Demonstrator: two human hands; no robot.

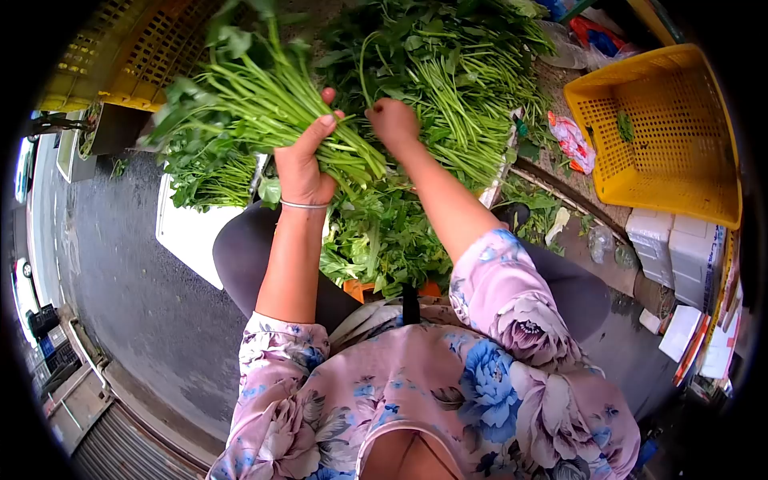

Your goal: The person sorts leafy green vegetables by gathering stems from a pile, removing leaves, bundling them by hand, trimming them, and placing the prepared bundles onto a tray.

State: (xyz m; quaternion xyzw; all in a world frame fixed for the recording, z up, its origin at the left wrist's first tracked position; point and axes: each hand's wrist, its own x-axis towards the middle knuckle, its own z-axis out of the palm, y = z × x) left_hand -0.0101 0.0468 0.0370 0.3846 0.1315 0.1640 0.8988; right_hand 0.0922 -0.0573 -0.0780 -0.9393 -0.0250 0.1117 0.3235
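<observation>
My left hand (pixel 308 164) is wrapped round a thick bunch of long-stemmed leafy greens (pixel 272 104). The cut ends point right and toward me, while the leaves fan out to the upper left. Just right of the bunch, my right hand (pixel 394 126) is closed, its fingers pinching a thin green stem (pixel 362 68) that curves upward. Beyond and right of that hand lies a big pile of the same greens (pixel 456 96), stems side by side. Between my knees is a heap of loose leaves (pixel 384 240). More bundled greens (pixel 212 172) rest on a white box (pixel 188 232) at the left.
A yellow perforated crate (pixel 664 136) with a few leaf scraps stands at the right, above white foam boxes (pixel 676 248). Another yellow crate (pixel 148 60) is at the upper left. A red-and-white plastic bag (pixel 572 142) lies beside the pile. Wet pavement (pixel 152 256) extends left.
</observation>
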